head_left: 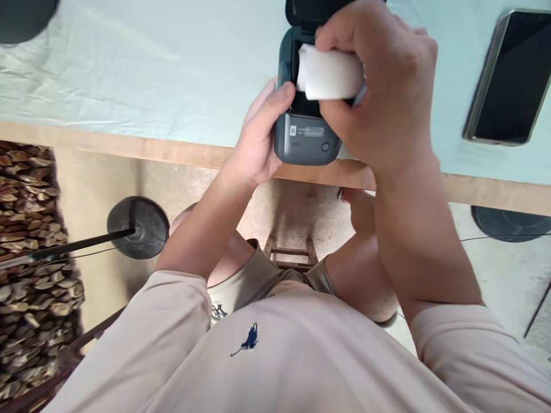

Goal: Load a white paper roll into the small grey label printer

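Note:
A small dark grey label printer (303, 137) stands at the table's near edge with its lid open. My left hand (258, 135) grips its left side, thumb on the upper rim. My right hand (383, 86) holds a white paper roll (329, 74) at the mouth of the printer's open compartment. The fingers of the right hand hide the roll's right end and the printer's right side.
A black smartphone (508, 74) lies face up at the right on the pale green tablecloth (150, 69). A dark round object (23, 17) sits at the far left corner. Under the table are a round black stand base (138, 226), stacked firewood (30, 258) and a wooden stool (290, 252).

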Motion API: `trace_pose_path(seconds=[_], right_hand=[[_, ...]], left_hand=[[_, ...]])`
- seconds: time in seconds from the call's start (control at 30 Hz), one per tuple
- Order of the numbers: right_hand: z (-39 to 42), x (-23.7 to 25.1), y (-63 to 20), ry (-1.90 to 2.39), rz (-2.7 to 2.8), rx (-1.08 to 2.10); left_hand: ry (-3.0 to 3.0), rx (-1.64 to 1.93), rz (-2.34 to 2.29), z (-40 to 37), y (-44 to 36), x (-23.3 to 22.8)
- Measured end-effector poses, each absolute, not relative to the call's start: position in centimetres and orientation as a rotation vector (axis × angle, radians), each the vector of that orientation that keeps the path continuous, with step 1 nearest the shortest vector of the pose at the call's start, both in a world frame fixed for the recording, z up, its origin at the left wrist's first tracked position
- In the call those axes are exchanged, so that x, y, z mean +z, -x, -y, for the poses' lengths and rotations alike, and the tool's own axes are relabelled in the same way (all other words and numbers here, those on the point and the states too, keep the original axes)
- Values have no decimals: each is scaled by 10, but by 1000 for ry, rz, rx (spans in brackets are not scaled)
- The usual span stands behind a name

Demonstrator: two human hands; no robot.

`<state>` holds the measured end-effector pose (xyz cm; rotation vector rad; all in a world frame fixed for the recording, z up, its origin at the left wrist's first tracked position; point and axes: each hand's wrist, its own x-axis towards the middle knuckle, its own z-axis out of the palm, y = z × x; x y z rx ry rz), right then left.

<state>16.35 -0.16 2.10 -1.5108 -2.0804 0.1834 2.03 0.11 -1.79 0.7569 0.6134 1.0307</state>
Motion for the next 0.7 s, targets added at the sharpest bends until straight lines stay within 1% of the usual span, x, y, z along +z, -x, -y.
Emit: trace_pose_path(seconds=[0.17, 0.3, 0.37, 0.47, 0.53, 0.6, 0.7], right_hand=[[5, 19, -168, 1360, 2087, 81], [11, 20, -168, 1124, 2114, 142], [11, 18, -170, 1111, 1950, 150], [3, 11, -174, 1217, 1598, 176], [-3, 8, -174, 1119, 1455, 273], [-5, 9, -172, 983, 1429, 367], [1, 21, -166, 1105, 1381, 333]], left_hand=[[-763, 1017, -564, -2, -18, -16], [-784, 1063, -587, -1, -16, -15], [-807, 1046, -617, 0, -15, -14], [-884, 980, -651, 2, -13, -13], [-936, 962, -670, 3, -11, -14], [-957, 975, -665, 2, -10, -17], [-974, 974, -644, 0, -8, -23]])
